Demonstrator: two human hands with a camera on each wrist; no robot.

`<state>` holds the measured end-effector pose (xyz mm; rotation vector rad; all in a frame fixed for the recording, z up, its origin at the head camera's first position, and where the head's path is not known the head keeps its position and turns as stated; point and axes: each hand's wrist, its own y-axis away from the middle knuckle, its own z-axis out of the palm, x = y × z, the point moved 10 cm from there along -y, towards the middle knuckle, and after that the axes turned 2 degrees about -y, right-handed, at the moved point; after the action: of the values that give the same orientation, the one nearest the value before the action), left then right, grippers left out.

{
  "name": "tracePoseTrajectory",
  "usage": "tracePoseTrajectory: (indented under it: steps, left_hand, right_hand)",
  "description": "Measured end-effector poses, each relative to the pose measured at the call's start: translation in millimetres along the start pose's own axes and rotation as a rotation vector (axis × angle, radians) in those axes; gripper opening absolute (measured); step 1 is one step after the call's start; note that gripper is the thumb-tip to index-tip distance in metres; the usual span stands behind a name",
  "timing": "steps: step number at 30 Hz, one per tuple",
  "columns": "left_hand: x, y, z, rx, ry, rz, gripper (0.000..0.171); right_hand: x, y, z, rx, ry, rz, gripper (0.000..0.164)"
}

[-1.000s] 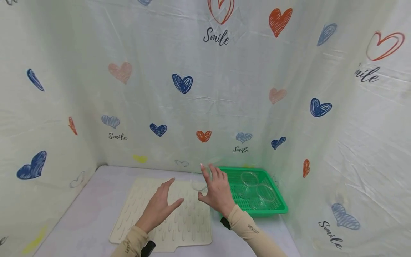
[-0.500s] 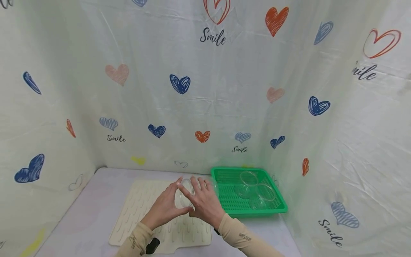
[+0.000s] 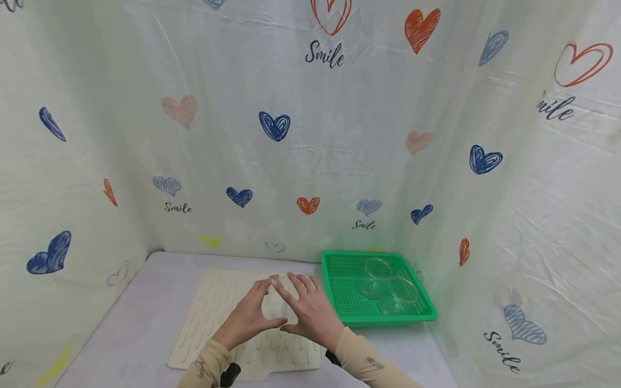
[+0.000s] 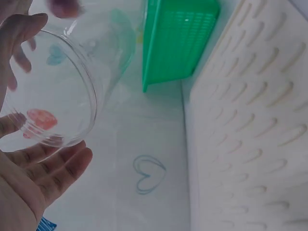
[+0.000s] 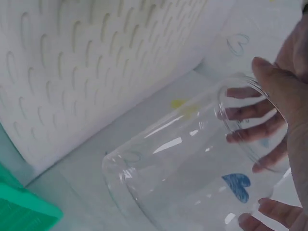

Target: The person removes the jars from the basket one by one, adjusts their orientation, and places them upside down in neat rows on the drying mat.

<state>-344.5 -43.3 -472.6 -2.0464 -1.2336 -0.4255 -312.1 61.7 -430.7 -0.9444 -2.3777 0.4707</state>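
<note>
A clear glass cup (image 3: 275, 306) is held between both hands above the ribbed cream mat (image 3: 194, 323). My left hand (image 3: 247, 318) curls round its left side, and my right hand (image 3: 312, 315) grips its right side. Both thumbs come close together at the near end. The right wrist view shows the cup's long smooth wall (image 5: 168, 149) tilted, with fingers (image 5: 245, 113) visible through the glass at one end. Seen from the left wrist, its round rim (image 4: 91, 91) faces the hands, with fingertips (image 4: 72, 168) just below it.
A green plastic basket (image 3: 380, 322) stands at the back right beside the mat. Inside it are two clear glass cups (image 3: 404, 291). A white curtain (image 3: 330, 161) printed with hearts surrounds the table (image 3: 126, 323) at the back and sides.
My right hand has brought the cup left from beside the basket. The left hand, apart from it a second ago, has closed round its other side. Both hands have since dipped slightly.
</note>
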Motion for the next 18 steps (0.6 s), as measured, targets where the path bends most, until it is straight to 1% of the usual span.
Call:
tracePoseTrajectory:
  steps: [2, 3, 4, 6, 9, 10, 12, 15, 16, 18]
  left_hand:
    - [-3.8, -1.1, -4.1, 0.01, 0.004, -0.014, 0.099]
    - [-5.5, -1.8, -6.6, 0.014, 0.009, -0.02, 0.099]
    - [-6.4, -2.5, -9.8, 0.022, 0.013, -0.02, 0.1]
    - [-6.7, -3.9, -18.0, 0.055, 0.017, -0.006, 0.1]
    - [-5.4, -5.6, -29.6, 0.1, 0.024, 0.014, 0.101]
    - [-4.8, -6.0, -32.8, 0.112, 0.025, 0.019, 0.101]
    - [-3.4, -6.7, -37.1, 0.124, 0.035, 0.023, 0.102]
    - [-1.4, -6.9, -38.9, 0.121, 0.055, 0.025, 0.103]
    - [-1.2, -6.9, -38.2, 0.115, 0.058, 0.023, 0.103]
    - [0.1, -6.9, -37.0, 0.106, 0.075, 0.023, 0.103]
  right_hand:
    - [16.0, 1.2, -7.5, 0.029, -0.116, 0.086, 0.113]
    - [26.2, 2.5, -9.8, 0.035, -0.19, 0.15, 0.11]
    - [37.5, 4.3, -11.4, 0.043, -0.279, 0.224, 0.107]
    - [61.9, 10.2, -8.9, 0.048, -0.513, 0.412, 0.098]
    - [92.2, 23.7, 8.6, 0.055, -0.901, 0.707, 0.088]
    - [98.1, 28.4, 17.4, 0.051, -1.027, 0.79, 0.085]
    - [101.6, 36.1, 36.8, 0.013, -1.28, 0.92, 0.083]
    - [91.4, 41.2, 62.0, -0.1, -1.604, 1.015, 0.087]
    - [85.3, 41.4, 68.2, -0.139, -1.711, 1.027, 0.09]
    - [74.1, 39.8, 76.4, -0.205, -1.868, 1.029, 0.094]
